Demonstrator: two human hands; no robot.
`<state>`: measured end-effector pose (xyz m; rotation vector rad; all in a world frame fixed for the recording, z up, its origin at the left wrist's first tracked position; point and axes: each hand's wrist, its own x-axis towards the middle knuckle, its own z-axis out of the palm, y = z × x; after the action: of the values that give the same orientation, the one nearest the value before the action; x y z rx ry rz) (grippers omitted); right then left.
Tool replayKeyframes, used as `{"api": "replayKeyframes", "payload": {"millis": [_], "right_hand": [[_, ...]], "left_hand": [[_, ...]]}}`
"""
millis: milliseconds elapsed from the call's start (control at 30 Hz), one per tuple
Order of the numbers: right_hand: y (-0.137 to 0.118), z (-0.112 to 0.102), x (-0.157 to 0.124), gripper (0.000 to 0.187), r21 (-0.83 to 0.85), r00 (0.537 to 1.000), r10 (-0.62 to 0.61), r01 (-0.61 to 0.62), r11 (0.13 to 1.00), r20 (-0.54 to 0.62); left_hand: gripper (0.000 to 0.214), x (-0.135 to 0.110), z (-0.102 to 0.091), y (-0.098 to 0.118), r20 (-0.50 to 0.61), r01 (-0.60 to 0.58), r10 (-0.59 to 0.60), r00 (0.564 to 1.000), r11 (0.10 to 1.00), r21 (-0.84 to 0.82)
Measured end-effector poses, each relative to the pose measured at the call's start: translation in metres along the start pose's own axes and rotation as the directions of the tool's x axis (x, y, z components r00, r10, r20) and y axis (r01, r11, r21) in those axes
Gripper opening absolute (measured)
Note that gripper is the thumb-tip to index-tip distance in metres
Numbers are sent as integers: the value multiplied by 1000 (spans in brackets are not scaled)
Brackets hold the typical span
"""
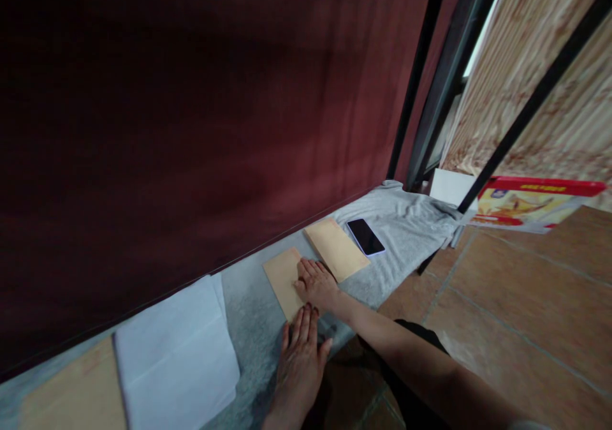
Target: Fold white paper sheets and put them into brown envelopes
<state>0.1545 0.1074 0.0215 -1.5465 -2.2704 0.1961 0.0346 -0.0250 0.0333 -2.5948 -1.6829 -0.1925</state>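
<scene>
My right hand [316, 283] lies flat with fingers stretched out on a tan envelope [283, 275] resting on a grey cloth-covered surface [255, 328]. My left hand [300, 356] lies flat just below it, fingers together and extended, its fingertips touching the envelope's near edge. A second tan envelope [336, 247] sits just beyond the first one. A black phone [365, 236] lies beside that second envelope.
White folded sheets [176, 353] and another tan sheet [76, 392] lie at the left. A dark red wall [191, 117] rises behind the surface. A red and yellow box [530, 205] sits at the right above the tiled floor [526, 289]. Black frame posts [415, 79] stand nearby.
</scene>
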Motion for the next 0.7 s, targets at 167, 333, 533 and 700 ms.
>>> {"api": "replayKeyframes", "payload": {"millis": [167, 333, 533, 700], "right_hand": [[8, -16, -45, 54, 33, 993, -104, 102, 994, 59], [15, -35, -74, 48, 58, 988, -103, 97, 994, 118], [14, -47, -82, 35, 110, 985, 142, -153, 982, 103], [14, -43, -77, 19, 194, 959, 253, -273, 942, 124]], "left_hand": [[55, -6, 8, -4, -110, -35, 38, 993, 999, 25], [50, -5, 12, -14, -146, 29, -31, 989, 999, -20], [39, 1, 0, -16, -140, 233, -237, 961, 971, -47], [37, 8, -2, -22, -139, 291, -308, 941, 948, -132]]}}
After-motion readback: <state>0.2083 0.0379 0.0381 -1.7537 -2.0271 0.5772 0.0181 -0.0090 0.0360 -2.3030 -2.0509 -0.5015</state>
